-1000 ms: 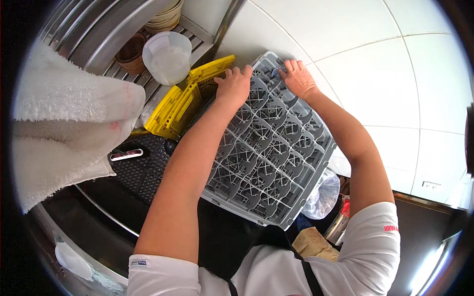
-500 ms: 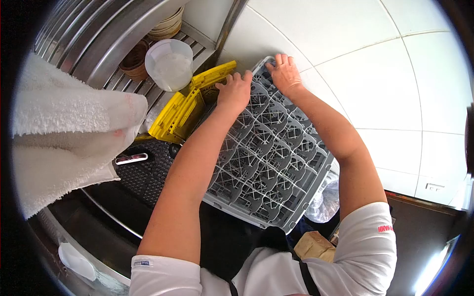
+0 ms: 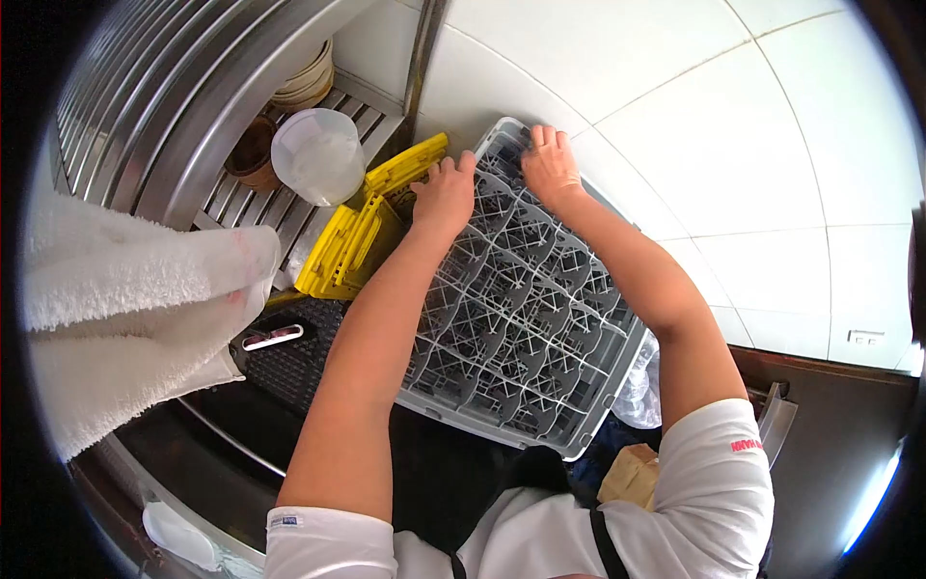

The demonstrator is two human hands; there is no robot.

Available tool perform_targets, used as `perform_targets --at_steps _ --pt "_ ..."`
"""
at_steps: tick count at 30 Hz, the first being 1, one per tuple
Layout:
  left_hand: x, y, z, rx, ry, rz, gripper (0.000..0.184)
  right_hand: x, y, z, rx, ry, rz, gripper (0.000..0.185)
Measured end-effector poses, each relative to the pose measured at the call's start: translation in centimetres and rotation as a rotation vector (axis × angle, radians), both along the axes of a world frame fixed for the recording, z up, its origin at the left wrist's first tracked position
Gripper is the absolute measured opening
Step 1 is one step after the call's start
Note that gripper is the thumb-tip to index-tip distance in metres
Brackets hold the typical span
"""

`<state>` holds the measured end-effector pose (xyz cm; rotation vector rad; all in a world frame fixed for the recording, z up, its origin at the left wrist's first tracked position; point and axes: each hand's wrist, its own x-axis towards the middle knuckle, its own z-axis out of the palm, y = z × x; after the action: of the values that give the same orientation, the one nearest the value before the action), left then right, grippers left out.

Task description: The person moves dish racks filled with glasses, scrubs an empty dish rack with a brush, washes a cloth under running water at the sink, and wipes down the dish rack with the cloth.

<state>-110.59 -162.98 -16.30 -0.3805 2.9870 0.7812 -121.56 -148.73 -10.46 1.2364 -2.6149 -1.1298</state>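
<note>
A grey plastic glass rack point(image 3: 526, 318), divided into a grid of small compartments, stands tilted in front of me against the tiled wall. My left hand point(image 3: 447, 198) is at its far left edge, with the fingers bent over the rim and partly hidden. On the far right rim lies my right hand point(image 3: 552, 169), its fingers curled over the edge. Just left of my left hand are yellow plastic crates or lids point(image 3: 352, 241), close to the rack's side.
A slatted metal shelf point(image 3: 217, 207) at the left bears a translucent tub point(image 3: 316, 159) and brown bowls point(image 3: 253, 154). White towels point(image 3: 145, 289) hang nearby. A black ribbed mat point(image 3: 299, 357) lies below. Beside my right arm are a clear plastic bag point(image 3: 639, 391) and a brown paper package point(image 3: 629, 475).
The view has shifted a little. My right hand has slid slightly along the rim, away from the rack's far corner. My left hand stays at the left edge.
</note>
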Motion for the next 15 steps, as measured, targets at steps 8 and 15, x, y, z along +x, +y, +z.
perform_targets --at_steps 8,15 --pt "-0.1 0.0 0.0 0.072 0.004 0.015 0.031 -0.4 -3.6 3.5 -1.058 -0.457 -0.057 0.031" --pt "-0.3 -0.4 -3.3 0.415 0.204 -0.022 0.040 5.6 -24.8 2.0 -0.693 -0.784 0.085 0.041"
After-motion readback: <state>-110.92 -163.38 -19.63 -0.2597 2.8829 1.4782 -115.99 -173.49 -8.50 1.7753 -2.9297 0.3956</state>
